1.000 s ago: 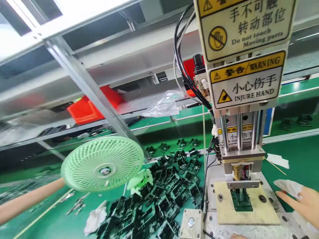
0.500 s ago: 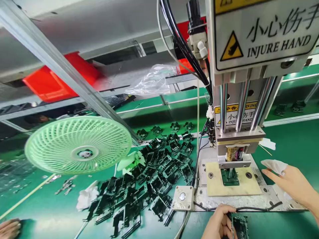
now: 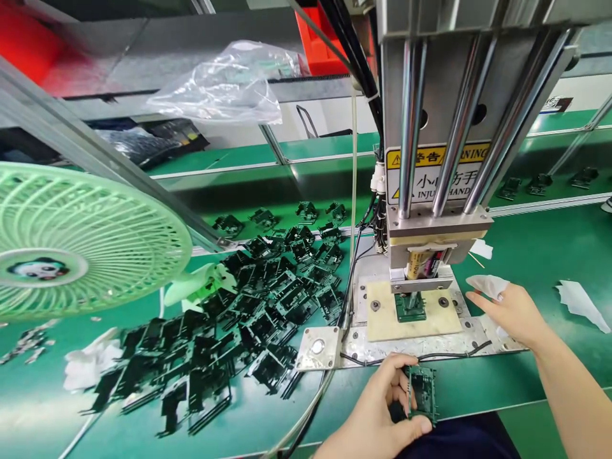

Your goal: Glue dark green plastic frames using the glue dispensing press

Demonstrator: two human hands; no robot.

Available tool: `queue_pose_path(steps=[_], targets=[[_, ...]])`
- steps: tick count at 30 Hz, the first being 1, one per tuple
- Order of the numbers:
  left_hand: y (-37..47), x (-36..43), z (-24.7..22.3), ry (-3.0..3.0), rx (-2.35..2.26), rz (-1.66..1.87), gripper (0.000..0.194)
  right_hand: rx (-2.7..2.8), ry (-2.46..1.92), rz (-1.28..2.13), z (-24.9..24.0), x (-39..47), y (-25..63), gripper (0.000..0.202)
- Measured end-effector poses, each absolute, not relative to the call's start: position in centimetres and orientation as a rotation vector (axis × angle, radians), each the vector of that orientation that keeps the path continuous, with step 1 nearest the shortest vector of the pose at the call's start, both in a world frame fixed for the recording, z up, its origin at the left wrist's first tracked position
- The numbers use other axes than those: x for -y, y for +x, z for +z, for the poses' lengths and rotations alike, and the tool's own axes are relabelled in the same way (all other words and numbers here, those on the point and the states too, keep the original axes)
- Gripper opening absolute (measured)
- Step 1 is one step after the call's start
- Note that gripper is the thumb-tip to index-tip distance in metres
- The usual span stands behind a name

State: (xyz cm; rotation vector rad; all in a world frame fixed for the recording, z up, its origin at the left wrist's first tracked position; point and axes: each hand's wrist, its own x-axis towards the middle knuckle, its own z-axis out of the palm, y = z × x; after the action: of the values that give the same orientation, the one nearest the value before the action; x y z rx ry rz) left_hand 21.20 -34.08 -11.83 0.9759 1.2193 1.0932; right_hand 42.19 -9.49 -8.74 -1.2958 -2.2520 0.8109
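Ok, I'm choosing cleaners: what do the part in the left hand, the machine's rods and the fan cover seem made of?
Part: probably plastic, dark and slightly glossy, judging by its thin, molded-looking walls.
Rods: likely polished metal, given their bright, mirror-like streaks.
Fan cover: seemingly smooth plastic, from its evenly green, thin ribs.

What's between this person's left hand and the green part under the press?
In the head view, a black cable, a metal base strip and the cream plate's front edge.
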Motion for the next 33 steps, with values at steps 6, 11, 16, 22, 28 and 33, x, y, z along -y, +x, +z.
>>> queue_pose_path(steps=[6, 11, 16, 22, 28, 33], targets=[[21.34, 34.05, -11.97, 0.986, -1.23, 1.096, 0.072, 2.272, -1.316, 0.805, -8.48, 9.49, 42.23, 0.044], [21.22, 33.97, -11.81, 0.998, -1.221, 1.112, 0.069, 2.281, -1.323, 0.795, -8.31, 9.54, 42.2, 0.045], [21.15, 33.82, -11.45, 1.006, -1.219, 1.105, 0.068, 2.279, -1.371, 0.782, -8.21, 9.61, 42.22, 0.045], [21.25, 33.91, -11.33, 0.993, -1.212, 1.123, 0.071, 2.272, -1.372, 0.78, -8.18, 9.61, 42.14, 0.045], [21.3, 33.95, -11.6, 1.001, -1.2, 1.13, 0.07, 2.222, -1.332, 0.806, -8.14, 9.64, 42.11, 0.048], [21.23, 33.98, -11.71, 0.994, -1.2, 1.136, 0.067, 2.198, -1.317, 0.841, -8.01, 9.71, 42.05, 0.049]])
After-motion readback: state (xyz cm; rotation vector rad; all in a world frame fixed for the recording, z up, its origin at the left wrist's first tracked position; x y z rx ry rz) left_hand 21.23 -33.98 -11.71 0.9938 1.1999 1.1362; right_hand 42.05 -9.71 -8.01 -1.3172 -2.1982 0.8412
